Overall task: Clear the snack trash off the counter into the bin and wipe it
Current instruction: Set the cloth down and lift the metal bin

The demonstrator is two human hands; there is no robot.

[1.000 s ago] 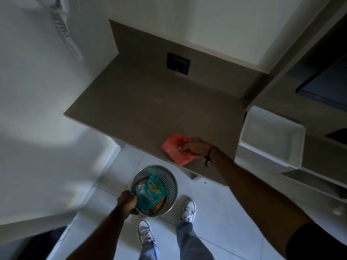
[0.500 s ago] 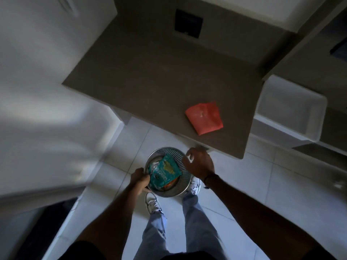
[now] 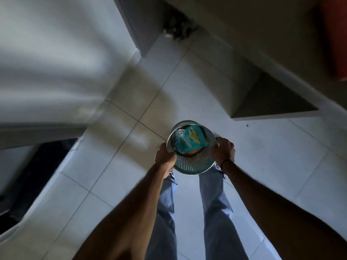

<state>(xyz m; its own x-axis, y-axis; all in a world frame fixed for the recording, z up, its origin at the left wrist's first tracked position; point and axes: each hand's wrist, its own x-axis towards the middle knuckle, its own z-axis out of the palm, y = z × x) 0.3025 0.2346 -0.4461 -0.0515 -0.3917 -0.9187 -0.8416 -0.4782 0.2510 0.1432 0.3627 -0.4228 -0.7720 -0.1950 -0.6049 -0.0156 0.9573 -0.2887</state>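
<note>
Both hands grip a round metal bin (image 3: 191, 162) with a perforated wall, tilted so that its open mouth faces away from the person and slightly up. The left hand (image 3: 166, 156) is clenched on the left side of the bin at the rim, fingers wrapped over the edge; the right hand (image 3: 223, 152) clasps the right side of the rim, with a dark band (image 3: 226, 163) around its wrist. Whether the bin's base touches the floor cannot be told, since the bin's own wall hides it. Inside the bin lies a teal snack packet (image 3: 189, 140) with a yellow patch on its face, filling most of the opening; something orange (image 3: 193, 152) shows under its near edge, and a crumpled silvery wrapper (image 3: 179, 131) sits at its far left. The bin is over a pale tiled floor (image 3: 262, 147), just in front of the person's legs in light blue jeans (image 3: 216, 212), which run down from the near edge between the two forearms. At the far right the underside and edge of the bench (image 3: 272, 53) cross the view diagonally, and a blurred red cloth (image 3: 336, 40) lies on it at the right edge of the frame, well apart from the bin. A white wall (image 3: 56, 53) fills the left, blurred, with a dark opening (image 3: 33, 175) below it at the near left.
</note>
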